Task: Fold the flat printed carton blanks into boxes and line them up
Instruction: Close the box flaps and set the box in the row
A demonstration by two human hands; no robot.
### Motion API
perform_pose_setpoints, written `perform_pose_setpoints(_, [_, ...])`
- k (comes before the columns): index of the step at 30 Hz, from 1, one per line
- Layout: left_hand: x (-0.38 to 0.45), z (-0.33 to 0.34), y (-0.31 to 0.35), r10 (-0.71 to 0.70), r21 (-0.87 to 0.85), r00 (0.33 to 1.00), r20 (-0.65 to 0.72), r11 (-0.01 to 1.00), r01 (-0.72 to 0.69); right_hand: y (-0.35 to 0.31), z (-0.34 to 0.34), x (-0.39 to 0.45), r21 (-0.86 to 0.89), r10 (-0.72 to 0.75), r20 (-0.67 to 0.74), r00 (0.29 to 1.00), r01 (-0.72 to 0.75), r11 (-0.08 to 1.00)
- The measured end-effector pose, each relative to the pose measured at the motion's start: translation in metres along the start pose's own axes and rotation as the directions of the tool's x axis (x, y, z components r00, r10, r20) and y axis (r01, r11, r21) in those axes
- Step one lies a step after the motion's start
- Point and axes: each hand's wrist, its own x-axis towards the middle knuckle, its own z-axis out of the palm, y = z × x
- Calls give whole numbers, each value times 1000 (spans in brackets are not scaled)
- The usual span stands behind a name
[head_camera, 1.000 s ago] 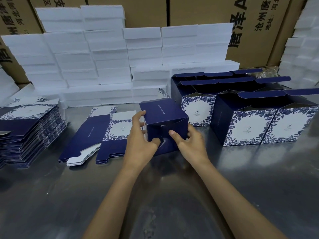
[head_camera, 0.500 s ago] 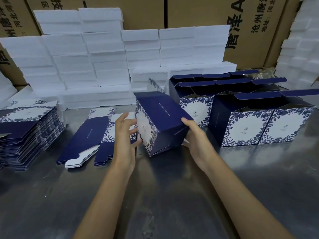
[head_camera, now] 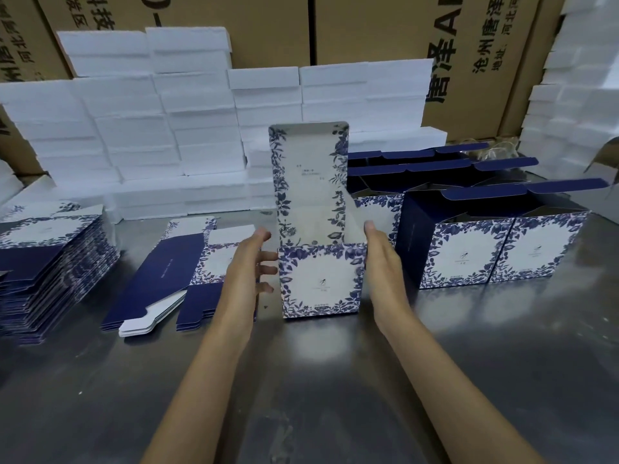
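A blue-and-white floral box (head_camera: 320, 283) stands upright on the metal table (head_camera: 301, 380) in front of me, its lid flap (head_camera: 308, 175) raised straight up. My left hand (head_camera: 249, 266) is flat beside the box's left wall, fingers straight and nearly touching it. My right hand (head_camera: 382, 259) lies flat against the right wall. To the right stand folded boxes (head_camera: 485, 252) in rows with open lids. Flat blanks (head_camera: 174, 272) lie left of the box, and a tall stack of blanks (head_camera: 50, 259) sits at the far left.
White foam blocks (head_camera: 150, 128) are piled along the back and at the right edge (head_camera: 576, 105). Brown shipping cartons (head_camera: 368, 28) form the wall behind them. Bare metal table surface stretches toward me.
The box was tipped on its side between my hands; now it stands upright on the table with its lid raised, and both hands are flat at its sides.
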Motion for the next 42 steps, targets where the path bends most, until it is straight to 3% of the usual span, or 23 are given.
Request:
perform_pose_setpoints(4, [-8, 9, -1, 38, 167, 999, 8, 985, -38, -6, 4, -10, 14, -41, 155, 987, 39, 999])
perform_pose_setpoints(12, [-13, 7, 13, 200, 389, 975, 94, 894, -221, -5, 6, -15, 2, -112, 127, 985, 113, 994])
perform_pose_setpoints(16, [-10, 13, 27, 227, 604, 963, 146, 751, -268, -2, 6, -13, 31, -145, 141, 979, 142, 989])
perform_pose_setpoints(19, [0, 15, 40, 144, 727, 979, 144, 656, -204, -1, 6, -13, 89, -162, 145, 976, 150, 985])
perform_pose_setpoints(24, [10, 11, 46, -48, 635, 987, 156, 770, -63, -1, 6, -13, 130, -165, 147, 975, 146, 981])
perform_pose_setpoints(28, [20, 2, 62, -170, 759, 956, 240, 646, -76, -2, 4, -12, 136, -146, 165, 975, 124, 983])
perform_pose_setpoints(30, [27, 1, 67, -147, 824, 966, 213, 558, -97, -3, 3, -12, 128, -133, 180, 975, 111, 986])
perform_pose_setpoints(32, [29, 5, 61, -26, 835, 980, 198, 528, -155, -3, 3, -10, 123, -129, 179, 975, 108, 986])
perform_pose_setpoints(35, [31, 10, 50, 43, 782, 977, 207, 593, -192, -4, 1, -10, 113, -134, 159, 978, 117, 987])
perform_pose_setpoints(39, [40, 7, 63, -112, 770, 984, 137, 637, -35, -6, -2, -7, 106, -137, 170, 976, 120, 987])
perform_pose_setpoints(42, [42, 7, 57, -31, 752, 995, 93, 657, -50, -8, -7, -7, 61, -138, 227, 964, 127, 990])
